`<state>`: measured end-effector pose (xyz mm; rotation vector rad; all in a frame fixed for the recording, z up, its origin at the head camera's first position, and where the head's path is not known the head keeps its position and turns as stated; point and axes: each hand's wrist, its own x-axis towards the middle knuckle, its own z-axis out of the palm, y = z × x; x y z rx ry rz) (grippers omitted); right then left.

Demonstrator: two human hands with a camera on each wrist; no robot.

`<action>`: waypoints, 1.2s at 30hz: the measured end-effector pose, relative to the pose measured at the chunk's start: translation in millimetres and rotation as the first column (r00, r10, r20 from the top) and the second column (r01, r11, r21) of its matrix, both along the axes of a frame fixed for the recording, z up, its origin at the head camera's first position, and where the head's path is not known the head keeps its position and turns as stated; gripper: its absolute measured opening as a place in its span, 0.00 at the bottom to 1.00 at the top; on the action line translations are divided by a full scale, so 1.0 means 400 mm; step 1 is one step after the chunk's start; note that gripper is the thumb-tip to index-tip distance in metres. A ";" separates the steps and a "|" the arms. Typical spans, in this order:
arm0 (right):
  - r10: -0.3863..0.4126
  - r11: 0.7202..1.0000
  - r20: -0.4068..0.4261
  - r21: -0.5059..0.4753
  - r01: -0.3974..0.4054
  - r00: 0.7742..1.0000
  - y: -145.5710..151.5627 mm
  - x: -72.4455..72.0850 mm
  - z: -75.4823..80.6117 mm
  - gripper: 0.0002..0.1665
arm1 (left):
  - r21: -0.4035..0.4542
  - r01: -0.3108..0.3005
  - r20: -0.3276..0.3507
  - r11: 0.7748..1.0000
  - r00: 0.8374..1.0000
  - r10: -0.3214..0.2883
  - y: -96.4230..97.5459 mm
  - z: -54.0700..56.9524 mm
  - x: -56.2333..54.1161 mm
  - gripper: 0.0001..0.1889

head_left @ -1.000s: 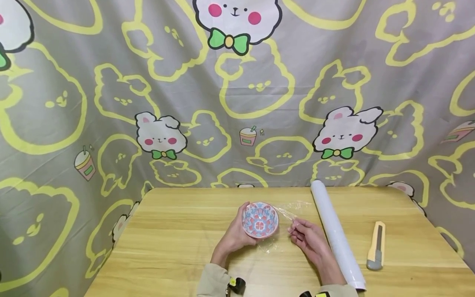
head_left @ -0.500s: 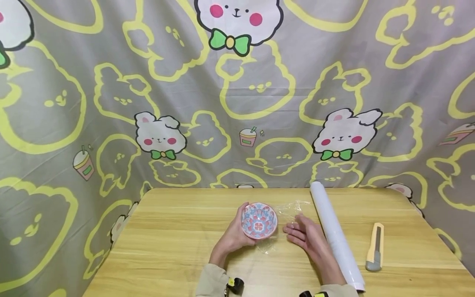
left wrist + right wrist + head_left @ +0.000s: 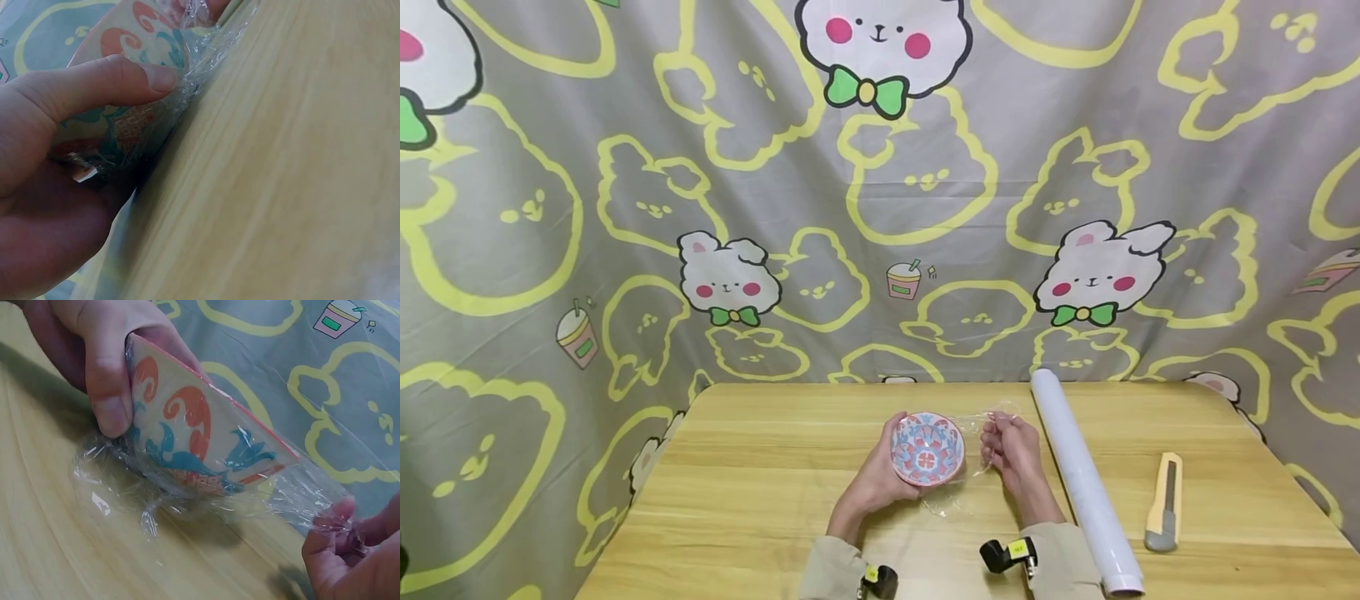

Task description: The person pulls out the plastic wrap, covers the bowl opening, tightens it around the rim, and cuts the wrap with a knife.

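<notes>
A small patterned bowl (image 3: 927,450), red-rimmed with blue and red motifs, is tilted above the table in my left hand (image 3: 880,471). That thumb lies along the bowl's outer side in the left wrist view, the other fingers being behind it. Clear plastic wrap (image 3: 300,490) clings to the bowl and hangs in loose crumples beneath it. To the bowl's right, my right hand (image 3: 1013,446) pinches a gathered edge of the wrap between thumb and fingers. The wrap stretches from the rim to these fingertips, as the right wrist view shows.
A long white roll of plastic wrap (image 3: 1086,479) lies slantwise just right of my right forearm. Farther right is a yellow and grey utility knife (image 3: 1164,502). A patterned curtain (image 3: 820,167) hangs behind the wooden table (image 3: 737,500).
My right hand let go of the wrap, its fingers spreading, then moved slightly up and away and now pinches the wrap again. The left hand still holds the bowl in nearly the same place.
</notes>
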<state>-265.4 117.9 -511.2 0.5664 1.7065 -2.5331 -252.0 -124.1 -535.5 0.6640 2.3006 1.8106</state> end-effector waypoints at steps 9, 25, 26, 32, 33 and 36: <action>-0.003 1.000 -0.009 0.013 0.003 1.000 0.015 0.007 0.014 0.16 | -0.004 -0.004 -0.009 1.000 1.000 0.004 0.006 0.001 -0.001 0.67; -0.071 0.572 -0.412 0.729 0.376 0.908 -0.002 0.046 0.096 0.32 | -0.024 -0.008 -0.007 1.000 1.000 0.008 0.006 0.008 -0.003 0.67; -0.041 0.529 -0.489 0.729 0.434 0.871 -0.011 0.047 0.107 0.30 | -0.026 -0.009 -0.007 1.000 1.000 0.009 0.005 0.010 -0.003 0.68; 0.349 0.567 -0.526 0.778 0.272 0.776 -0.072 0.022 0.099 0.20 | -0.005 -0.022 -0.016 1.000 1.000 0.022 0.002 0.014 -0.002 0.67; 0.386 0.584 -0.481 0.788 0.195 0.787 -0.081 0.019 0.085 0.21 | -0.002 -0.020 -0.015 1.000 1.000 0.020 0.002 0.013 -0.001 0.67; 0.429 0.632 -0.348 0.775 -0.002 0.833 -0.102 0.020 0.046 0.27 | -0.010 -0.010 -0.014 1.000 1.000 0.010 0.003 0.010 0.001 0.67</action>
